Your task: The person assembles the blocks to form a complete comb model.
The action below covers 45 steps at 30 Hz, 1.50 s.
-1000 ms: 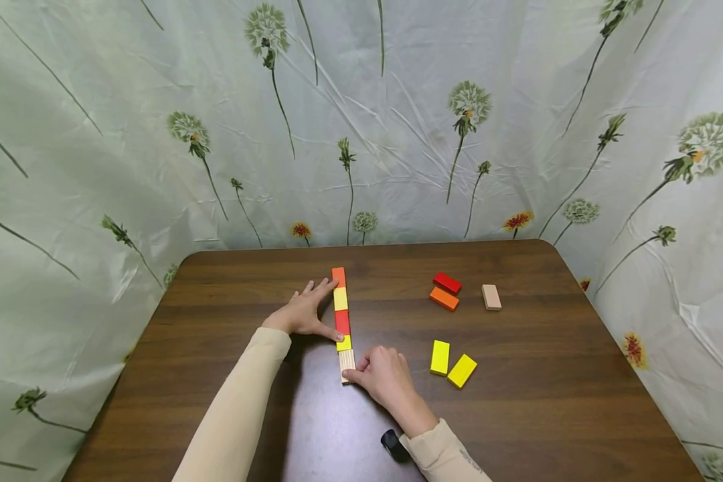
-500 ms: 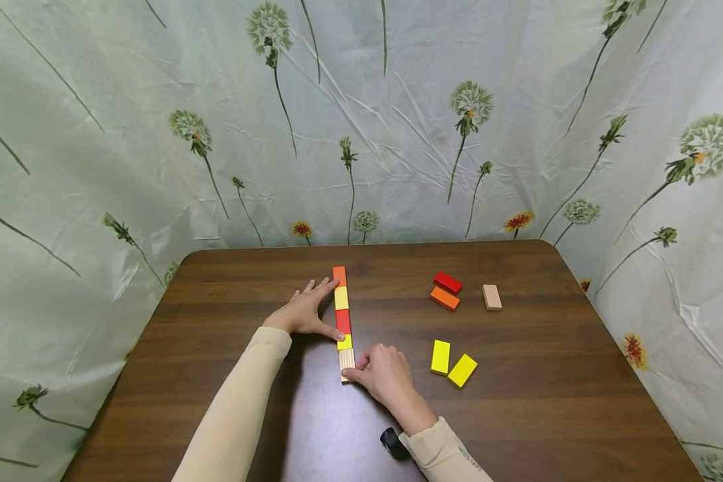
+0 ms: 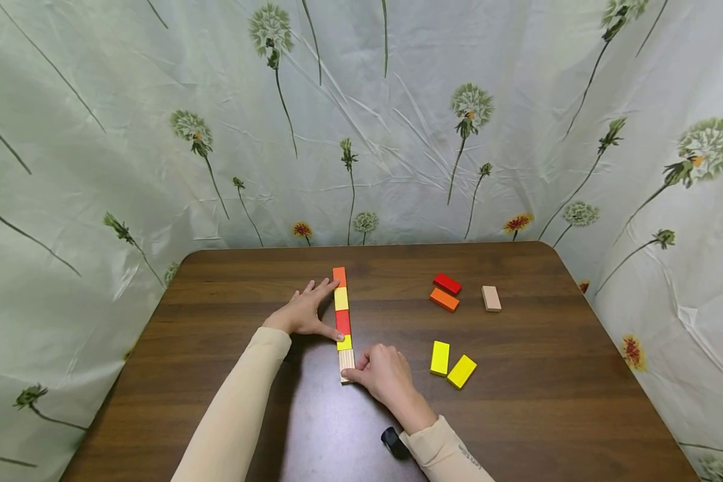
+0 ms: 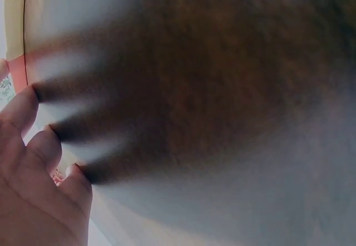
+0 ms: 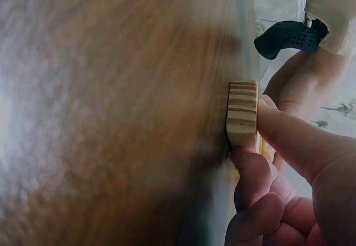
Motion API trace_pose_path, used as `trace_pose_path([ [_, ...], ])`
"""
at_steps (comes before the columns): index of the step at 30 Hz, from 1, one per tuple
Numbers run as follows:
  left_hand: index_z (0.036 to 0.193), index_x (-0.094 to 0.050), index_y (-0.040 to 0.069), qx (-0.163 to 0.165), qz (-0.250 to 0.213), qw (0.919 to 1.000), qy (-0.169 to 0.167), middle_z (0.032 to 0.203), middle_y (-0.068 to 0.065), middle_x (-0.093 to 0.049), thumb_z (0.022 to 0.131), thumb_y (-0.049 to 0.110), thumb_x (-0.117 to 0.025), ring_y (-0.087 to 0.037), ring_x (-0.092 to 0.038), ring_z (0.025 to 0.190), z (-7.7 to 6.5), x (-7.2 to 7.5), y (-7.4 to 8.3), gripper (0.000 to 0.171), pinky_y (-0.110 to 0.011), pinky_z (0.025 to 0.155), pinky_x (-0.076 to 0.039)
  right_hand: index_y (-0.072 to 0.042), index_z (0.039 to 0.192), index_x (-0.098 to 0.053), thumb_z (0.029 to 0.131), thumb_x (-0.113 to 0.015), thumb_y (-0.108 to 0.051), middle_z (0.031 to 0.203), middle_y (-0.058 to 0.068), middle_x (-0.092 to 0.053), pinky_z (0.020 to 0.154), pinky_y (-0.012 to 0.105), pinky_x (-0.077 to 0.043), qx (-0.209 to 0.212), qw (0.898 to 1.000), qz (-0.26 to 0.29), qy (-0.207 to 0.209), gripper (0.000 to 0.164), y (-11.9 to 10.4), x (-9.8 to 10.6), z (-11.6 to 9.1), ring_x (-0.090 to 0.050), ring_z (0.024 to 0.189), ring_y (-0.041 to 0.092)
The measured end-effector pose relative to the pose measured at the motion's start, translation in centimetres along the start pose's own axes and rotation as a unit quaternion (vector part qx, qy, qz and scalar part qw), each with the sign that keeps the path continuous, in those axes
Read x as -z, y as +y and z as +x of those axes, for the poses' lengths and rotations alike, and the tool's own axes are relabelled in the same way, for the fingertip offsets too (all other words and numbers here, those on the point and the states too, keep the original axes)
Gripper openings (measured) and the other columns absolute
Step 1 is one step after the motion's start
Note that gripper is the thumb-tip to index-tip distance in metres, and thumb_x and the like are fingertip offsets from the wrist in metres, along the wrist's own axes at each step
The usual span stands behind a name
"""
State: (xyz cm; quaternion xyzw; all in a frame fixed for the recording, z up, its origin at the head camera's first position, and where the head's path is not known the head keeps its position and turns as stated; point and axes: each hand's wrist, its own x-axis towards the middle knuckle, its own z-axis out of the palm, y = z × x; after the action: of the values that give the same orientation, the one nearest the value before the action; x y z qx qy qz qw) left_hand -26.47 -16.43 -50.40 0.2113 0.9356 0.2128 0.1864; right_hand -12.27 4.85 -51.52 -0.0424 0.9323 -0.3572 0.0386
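Observation:
A straight row of small wooden blocks lies end to end on the table, running away from me. From the far end it goes orange block (image 3: 339, 273), pale yellow block (image 3: 341, 299), red block (image 3: 343, 322), bright yellow block (image 3: 346, 344), then plain wooden block (image 3: 347, 359). My left hand (image 3: 304, 313) spreads over the row from the left, index fingertip at the orange block and thumb at the yellow one. My right hand (image 3: 388, 378) pinches the plain block at the near end. In the right wrist view, the thumb lies on the plain block (image 5: 242, 107), a curled finger against its side.
Right of the row lie a loose red block (image 3: 447, 283), an orange block (image 3: 444, 299), a pale pinkish block (image 3: 491, 298) and two yellow blocks (image 3: 440, 357). A flower-printed curtain (image 3: 410, 134) hangs behind the brown table (image 3: 548, 402).

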Motion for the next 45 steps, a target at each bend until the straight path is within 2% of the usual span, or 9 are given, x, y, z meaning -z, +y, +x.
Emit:
trace_pose_path([
  [10,0.174,-0.021,0.021,-0.002,0.011,0.9999,-0.004,0.181,-0.017,-0.016,0.075,0.064,-0.092,-0.050,-0.009,0.167,-0.1,0.0,0.1,0.129,-0.076,0.129,-0.011,-0.015,0.068,-0.073,0.079,-0.097,-0.034,0.057,-0.007,-0.055,0.054,0.023,-0.033,-0.008,1.000,0.013,-0.008,0.032,0.2,0.1,0.0,-0.046,0.056,0.010],
  [17,0.172,-0.027,0.018,-0.005,0.034,0.9994,0.003,0.179,-0.019,-0.022,0.076,0.066,-0.090,-0.052,-0.015,0.165,-0.5,0.2,0.5,0.125,-0.078,0.127,-0.017,-0.017,0.067,-0.071,0.079,-0.097,-0.035,0.057,-0.008,-0.055,0.056,0.024,-0.034,-0.008,1.000,0.014,-0.007,0.034,0.3,-0.1,0.0,-0.046,0.057,0.010],
  [23,0.172,-0.028,0.016,-0.014,0.024,0.9996,-0.002,0.180,-0.021,-0.019,0.079,0.065,-0.087,-0.052,-0.012,0.166,-0.9,0.1,0.6,0.121,-0.079,0.127,-0.013,-0.017,0.067,-0.070,0.079,-0.097,-0.036,0.056,-0.009,-0.054,0.057,0.024,-0.034,-0.007,1.000,0.017,-0.007,0.035,0.4,-0.1,0.1,-0.046,0.057,0.009],
  [28,0.173,-0.023,0.018,-0.011,0.008,0.9998,-0.015,0.180,-0.021,-0.014,0.072,0.067,-0.091,-0.052,-0.008,0.166,-1.1,0.0,0.9,0.132,-0.080,0.126,-0.009,-0.018,0.066,-0.070,0.079,-0.097,-0.037,0.055,-0.009,-0.054,0.057,0.024,-0.034,-0.008,1.000,0.022,-0.010,0.035,0.5,-0.1,0.1,-0.047,0.057,0.009],
  [32,0.174,-0.021,0.022,0.000,0.016,0.9997,-0.018,0.181,-0.019,-0.014,0.066,0.068,-0.095,-0.050,-0.008,0.167,-1.2,-0.1,1.0,0.139,-0.079,0.127,-0.008,-0.018,0.065,-0.071,0.080,-0.097,-0.037,0.054,-0.009,-0.055,0.055,0.024,-0.034,-0.006,1.000,0.025,-0.009,0.035,0.6,-0.2,0.0,-0.047,0.055,0.009],
  [38,0.174,-0.017,0.024,0.007,0.031,0.9994,-0.015,0.181,-0.017,-0.013,0.066,0.069,-0.095,-0.049,-0.008,0.167,-1.0,-0.3,1.0,0.141,-0.079,0.127,-0.010,-0.018,0.065,-0.070,0.079,-0.097,-0.038,0.055,-0.010,-0.054,0.055,0.024,-0.034,0.001,1.000,0.023,-0.003,0.036,0.7,-0.2,0.1,-0.046,0.055,0.008],
  [45,0.175,-0.015,0.026,0.013,0.031,0.9993,-0.018,0.182,-0.016,-0.011,0.065,0.071,-0.094,-0.047,-0.004,0.168,-1.1,-0.3,1.1,0.143,-0.078,0.128,-0.007,-0.019,0.064,-0.070,0.080,-0.096,-0.040,0.054,-0.011,-0.052,0.057,0.024,-0.034,0.007,1.000,0.016,0.000,0.037,0.8,-0.2,0.3,-0.046,0.055,0.008],
])
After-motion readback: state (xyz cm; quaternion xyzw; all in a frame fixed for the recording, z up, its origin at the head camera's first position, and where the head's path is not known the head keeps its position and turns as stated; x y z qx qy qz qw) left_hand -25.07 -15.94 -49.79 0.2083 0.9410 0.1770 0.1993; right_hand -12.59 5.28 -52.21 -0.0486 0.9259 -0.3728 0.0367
